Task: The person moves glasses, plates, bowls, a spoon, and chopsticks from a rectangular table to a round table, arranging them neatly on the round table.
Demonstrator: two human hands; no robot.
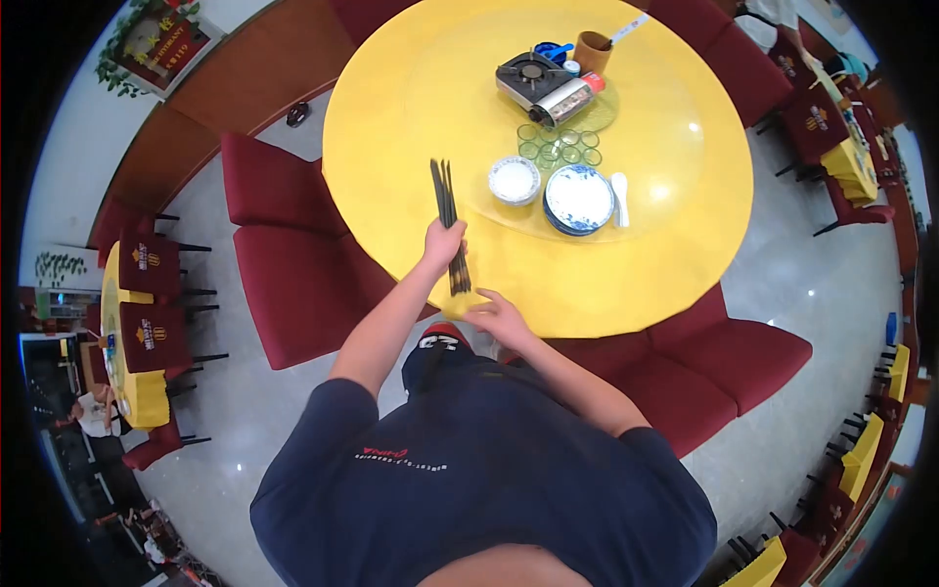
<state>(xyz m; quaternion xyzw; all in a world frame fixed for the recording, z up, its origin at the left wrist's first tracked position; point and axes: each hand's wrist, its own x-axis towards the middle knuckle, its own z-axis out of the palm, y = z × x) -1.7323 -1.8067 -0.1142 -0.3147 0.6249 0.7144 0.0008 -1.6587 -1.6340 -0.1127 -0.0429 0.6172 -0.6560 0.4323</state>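
Note:
A bundle of dark chopsticks (445, 196) is gripped in my left hand (445, 243) over the near left edge of the round table. The bundle stands at a steep angle, its lighter-patterned ends pointing towards me. Close to those ends is my right hand (499, 315), empty, with its fingers apart. Beyond my hands, a stack of small white bowls (514, 180) sits beside a stack of blue-and-white plates (579, 199). A white spoon (620, 199) lies to the right of the plates.
The yellow round table (391, 117) carries a glass turntable with several green glasses (559, 147), a portable gas stove (548, 86) and a brown cylindrical holder (593, 52). Dark red chairs (284, 293) surround it. Other tables and people are in the background.

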